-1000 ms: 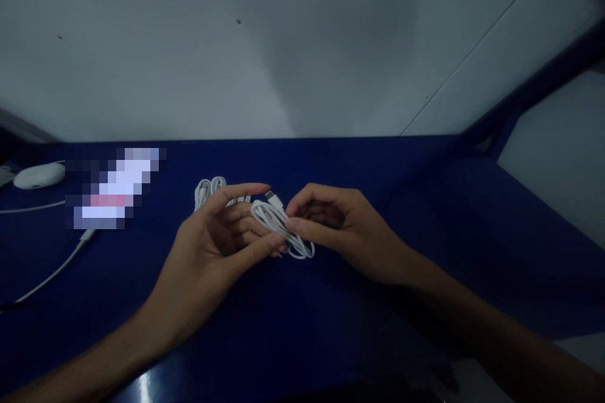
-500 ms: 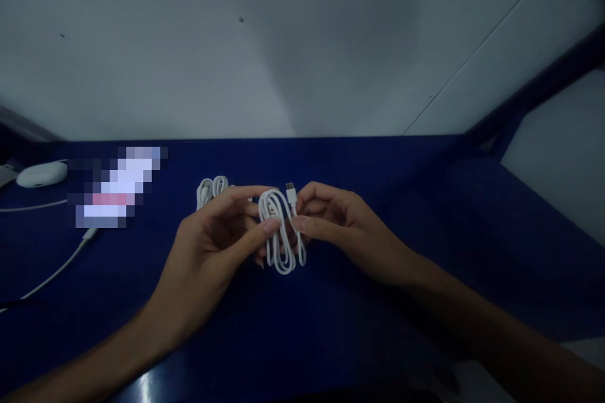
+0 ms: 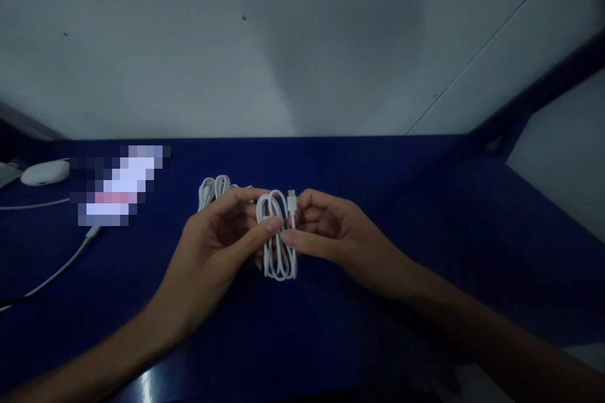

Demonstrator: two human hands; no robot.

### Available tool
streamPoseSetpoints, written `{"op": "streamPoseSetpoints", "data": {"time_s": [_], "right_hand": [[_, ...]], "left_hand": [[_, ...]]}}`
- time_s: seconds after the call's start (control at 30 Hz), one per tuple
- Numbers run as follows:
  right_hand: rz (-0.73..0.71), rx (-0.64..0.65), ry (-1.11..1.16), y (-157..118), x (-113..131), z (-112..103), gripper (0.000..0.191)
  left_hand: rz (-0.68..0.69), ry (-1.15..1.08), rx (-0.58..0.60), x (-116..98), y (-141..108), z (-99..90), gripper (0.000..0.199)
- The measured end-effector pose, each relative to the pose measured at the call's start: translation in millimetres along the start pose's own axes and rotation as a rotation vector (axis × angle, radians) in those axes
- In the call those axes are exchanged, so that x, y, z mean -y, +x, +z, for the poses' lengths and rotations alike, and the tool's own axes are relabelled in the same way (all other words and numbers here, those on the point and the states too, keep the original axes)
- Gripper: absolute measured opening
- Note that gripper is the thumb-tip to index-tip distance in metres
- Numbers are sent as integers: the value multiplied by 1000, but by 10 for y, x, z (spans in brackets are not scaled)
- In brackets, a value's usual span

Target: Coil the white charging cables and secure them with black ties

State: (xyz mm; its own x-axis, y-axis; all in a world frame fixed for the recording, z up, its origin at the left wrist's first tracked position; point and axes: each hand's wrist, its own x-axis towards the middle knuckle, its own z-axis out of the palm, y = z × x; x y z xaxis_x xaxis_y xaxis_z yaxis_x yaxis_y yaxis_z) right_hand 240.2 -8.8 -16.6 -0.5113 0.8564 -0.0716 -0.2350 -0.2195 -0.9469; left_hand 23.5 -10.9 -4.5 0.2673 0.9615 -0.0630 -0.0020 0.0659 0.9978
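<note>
A white USB cable (image 3: pixel 280 264), wound into a long coil, is held between both hands above the blue table. My left hand (image 3: pixel 222 245) pinches the coil's left side, thumb in front and fingers behind. My right hand (image 3: pixel 335 227) is closed on the coil's right side, its thumb pressed on the strands near the other thumb. One plug (image 3: pixel 292 203) points upward beside the right fingers. Behind my left hand lie more coiled white cables (image 3: pixel 213 189), partly hidden by it.
On the left of the blue table (image 3: pixel 368 176) lies a blurred-out phone (image 3: pixel 127 182) with a white charging cable (image 3: pixel 66 267) at its lower end. A white rounded case (image 3: pixel 46 172) sits farther left. A pale wall (image 3: pixel 198 63) rises behind the table.
The right hand has moved slightly left and down, bringing the loose plug end against the coil. The two thumbs are closer together, and the small loop at right now lies along the coil.
</note>
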Motion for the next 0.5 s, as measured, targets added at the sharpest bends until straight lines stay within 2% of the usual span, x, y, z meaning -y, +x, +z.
{"op": "streamPoseSetpoints", "data": {"time_s": [0.17, 0.33, 0.5], "right_hand": [[8, -33, 43, 11, -32, 71, 31], [-72, -58, 57, 21, -16, 103, 28], [-131, -109, 19, 19, -45, 66, 24]], "left_hand": [[-29, -3, 44, 28, 18, -40, 25], [-17, -52, 98, 3, 24, -63, 28], [-4, -27, 67, -40, 10, -75, 36]]}}
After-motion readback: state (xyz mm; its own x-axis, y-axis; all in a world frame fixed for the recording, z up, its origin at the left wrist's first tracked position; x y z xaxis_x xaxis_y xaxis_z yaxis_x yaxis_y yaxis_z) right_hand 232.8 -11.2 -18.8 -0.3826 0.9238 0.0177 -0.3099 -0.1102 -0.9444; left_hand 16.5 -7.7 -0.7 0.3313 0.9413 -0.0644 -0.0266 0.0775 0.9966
